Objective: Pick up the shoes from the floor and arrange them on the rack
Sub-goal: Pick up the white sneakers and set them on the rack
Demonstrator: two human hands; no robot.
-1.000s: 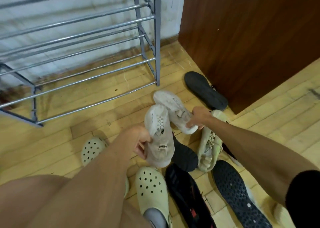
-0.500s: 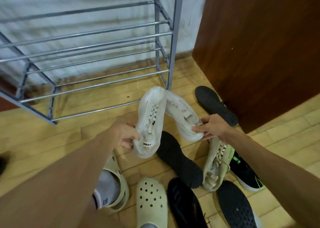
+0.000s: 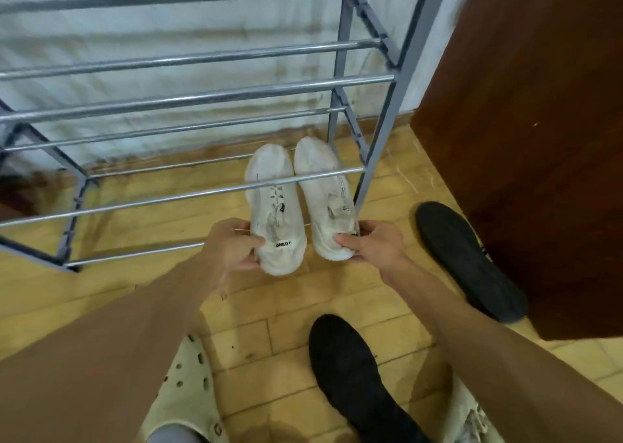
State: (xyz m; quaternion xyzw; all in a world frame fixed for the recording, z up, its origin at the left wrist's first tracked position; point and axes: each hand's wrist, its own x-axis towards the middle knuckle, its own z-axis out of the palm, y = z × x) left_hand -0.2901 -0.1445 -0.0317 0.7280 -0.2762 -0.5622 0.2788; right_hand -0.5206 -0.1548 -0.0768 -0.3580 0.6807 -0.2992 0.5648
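Note:
Two white sneakers lie side by side, toes pointing away, at the right end of the grey metal rack's lowest shelf. My left hand grips the heel of the left white sneaker. My right hand grips the heel of the right white sneaker. Both toes pass under a higher rack bar. On the wooden floor lie a black shoe by the brown door, another black shoe sole up, and a pale sneaker at the bottom right.
A brown wooden door stands right of the rack. A whitish wall is behind the rack. A cream clog is on my foot at the bottom. The rack's upper shelves hold nothing.
Both hands have carried the white sneakers forward from above the shoe pile to the rack's lowest shelf, turning them parallel with toes inward. The view has moved closer to the rack.

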